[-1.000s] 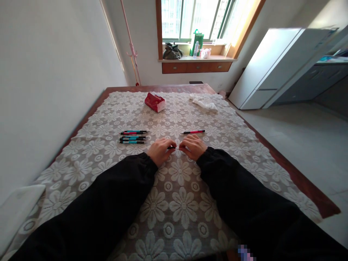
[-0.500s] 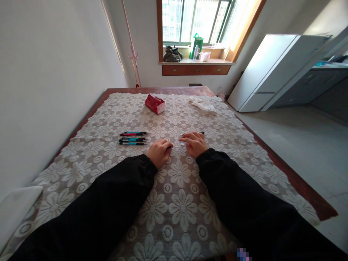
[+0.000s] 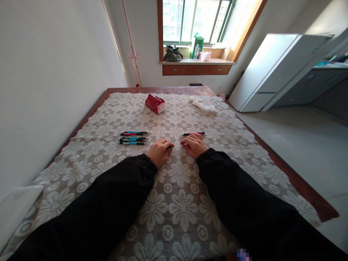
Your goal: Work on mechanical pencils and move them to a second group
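Note:
My left hand (image 3: 160,151) is closed, with a dark end, like a pen's black grip, showing at its fingertips; the rest of that pen is hidden in the hand. From there a thin pale stick (image 3: 177,146) spans the small gap to my right hand (image 3: 194,145), whose thumb and fingers pinch its other end. Just beyond the right hand lies a black and red pen (image 3: 192,133). Left of the left hand, several teal and black pens (image 3: 132,139) lie side by side, with a red and black pen (image 3: 133,134) among them.
A flowered lace cloth (image 3: 182,208) covers the wooden table. Toward the far edge are a red tissue pack (image 3: 154,104) and a crumpled white plastic bag (image 3: 205,106). A white object (image 3: 20,203) lies at the near left, beside the wall.
My right fingers have curled from pointing left into a pinch on the thin stick, uncovering more of the black and red pen. My left hand has hardly moved.

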{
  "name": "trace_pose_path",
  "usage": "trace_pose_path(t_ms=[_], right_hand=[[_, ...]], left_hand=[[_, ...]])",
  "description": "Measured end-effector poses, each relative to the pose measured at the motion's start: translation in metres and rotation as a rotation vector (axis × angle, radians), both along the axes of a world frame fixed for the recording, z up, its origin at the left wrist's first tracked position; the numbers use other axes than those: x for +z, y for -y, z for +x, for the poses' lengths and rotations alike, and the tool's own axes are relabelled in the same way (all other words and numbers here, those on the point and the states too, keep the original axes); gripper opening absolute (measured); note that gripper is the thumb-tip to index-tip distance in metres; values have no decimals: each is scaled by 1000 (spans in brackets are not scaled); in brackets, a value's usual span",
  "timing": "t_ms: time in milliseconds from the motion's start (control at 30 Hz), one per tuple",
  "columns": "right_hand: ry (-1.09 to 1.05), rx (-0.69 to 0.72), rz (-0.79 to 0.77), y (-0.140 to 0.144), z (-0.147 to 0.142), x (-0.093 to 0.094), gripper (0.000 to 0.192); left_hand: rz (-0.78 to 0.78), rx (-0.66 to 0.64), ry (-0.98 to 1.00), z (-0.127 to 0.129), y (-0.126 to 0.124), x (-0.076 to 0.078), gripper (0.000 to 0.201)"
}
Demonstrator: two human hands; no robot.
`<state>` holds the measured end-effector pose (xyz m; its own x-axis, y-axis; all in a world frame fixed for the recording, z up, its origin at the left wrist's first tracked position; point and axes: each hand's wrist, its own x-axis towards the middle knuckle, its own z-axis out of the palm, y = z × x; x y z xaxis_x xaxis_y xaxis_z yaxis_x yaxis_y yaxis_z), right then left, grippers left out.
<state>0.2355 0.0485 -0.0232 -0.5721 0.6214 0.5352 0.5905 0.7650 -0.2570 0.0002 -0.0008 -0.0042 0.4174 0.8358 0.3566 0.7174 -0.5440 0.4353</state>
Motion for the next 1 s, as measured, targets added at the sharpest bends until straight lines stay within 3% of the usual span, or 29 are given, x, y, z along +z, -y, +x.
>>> trace_pose_path(t_ms=[200, 400, 567, 767, 1000], right_hand=[[2, -21, -4, 1, 0, 1, 6], [-17, 61, 12, -2, 1, -3, 3], [-62, 77, -34, -2, -1, -5, 12], [-127, 172, 31, 3, -4, -1, 11], [-195, 80, -6, 7, -6, 2, 13]], left_hand=[[-5, 25, 19, 0, -1, -1, 14], [-2, 23, 13, -1, 0, 0, 14], [8, 9, 8, -1, 0, 0, 14], [20, 4, 9, 0, 1, 1, 14], [12, 46, 90, -1, 0, 1, 13]])
